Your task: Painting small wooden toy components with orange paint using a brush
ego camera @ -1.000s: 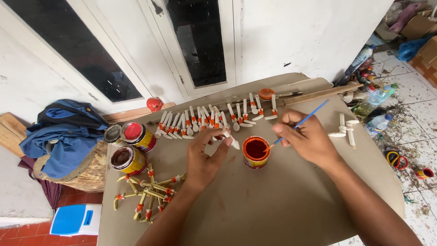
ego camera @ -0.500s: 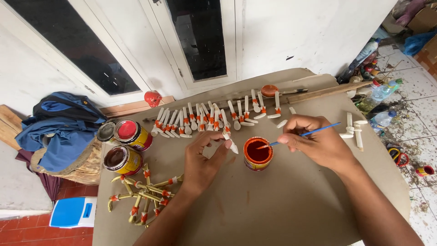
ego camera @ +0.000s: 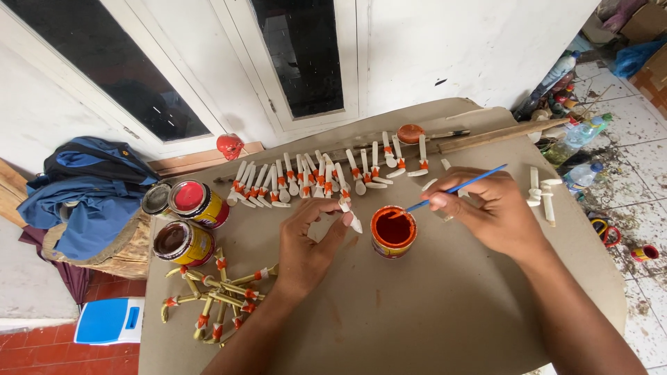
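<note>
On the brown worktop (ego camera: 431, 312), the left hand (ego camera: 309, 243) pinches a small white wooden piece (ego camera: 349, 214) with an orange band, its fingers (ego camera: 332, 208) closed on the piece just left of an open tin of orange paint (ego camera: 393, 231). The right hand (ego camera: 486, 212) holds a blue paintbrush (ego camera: 455, 188), fingers clamped on its handle, the bristle end at the tin's rim. Behind both hands runs a row of painted pieces (ego camera: 326, 177) leaning on a stick. At the left stand two more paint tins (ego camera: 187, 222), with a pile of yellow sticks (ego camera: 215, 295) below them. A few unpainted pieces (ego camera: 540, 191) lie at the right.
</note>
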